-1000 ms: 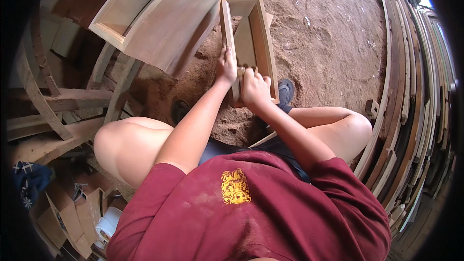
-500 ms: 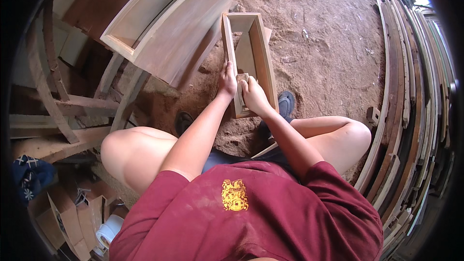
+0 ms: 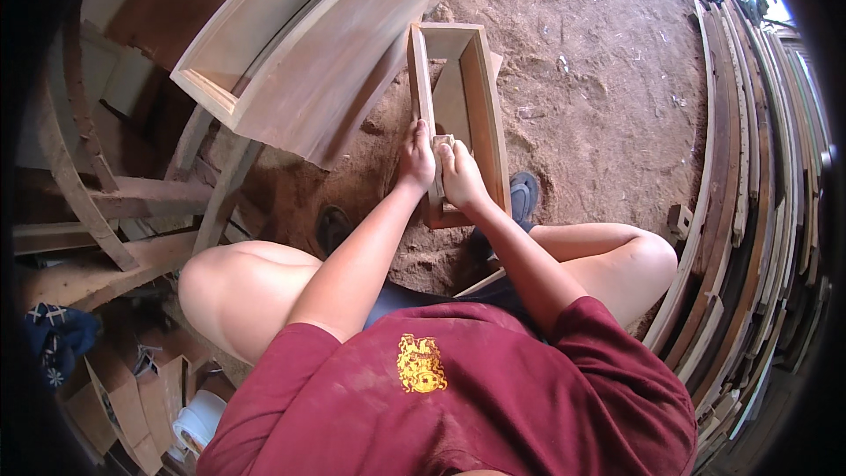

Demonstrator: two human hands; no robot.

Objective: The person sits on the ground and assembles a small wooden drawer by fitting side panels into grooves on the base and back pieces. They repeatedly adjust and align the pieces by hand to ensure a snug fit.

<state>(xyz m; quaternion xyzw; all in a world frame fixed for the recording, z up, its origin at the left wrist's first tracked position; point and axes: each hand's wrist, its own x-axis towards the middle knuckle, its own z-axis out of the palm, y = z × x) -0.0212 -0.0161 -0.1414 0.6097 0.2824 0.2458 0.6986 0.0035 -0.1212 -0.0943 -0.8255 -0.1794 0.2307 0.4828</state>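
Observation:
A long, open wooden box frame (image 3: 490, 115), like a drawer without a bottom, stands tilted between my feet over the sandy ground. My left hand (image 3: 418, 160) is closed round its left side board, the fingers partly hidden behind the wood. In my right hand (image 3: 463, 181) is a small pale block (image 3: 443, 139), pinched with the thumb on top. The block lies against the inner face of that same left board, close beside my left hand. Whether sandpaper covers the block cannot be made out.
To the left, a large wooden cabinet piece (image 3: 326, 62) rests on a timber trestle (image 3: 225, 189). Long stacked boards (image 3: 731, 167) line the right side. A small wood block (image 3: 679, 220) lies near my right knee. Offcuts (image 3: 132, 401) and a white bucket (image 3: 201, 419) sit at lower left.
My right hand and the block have shifted slightly along the left board, away from me relative to the box. The box's near end sits a little lower in view. Both grips stay the same.

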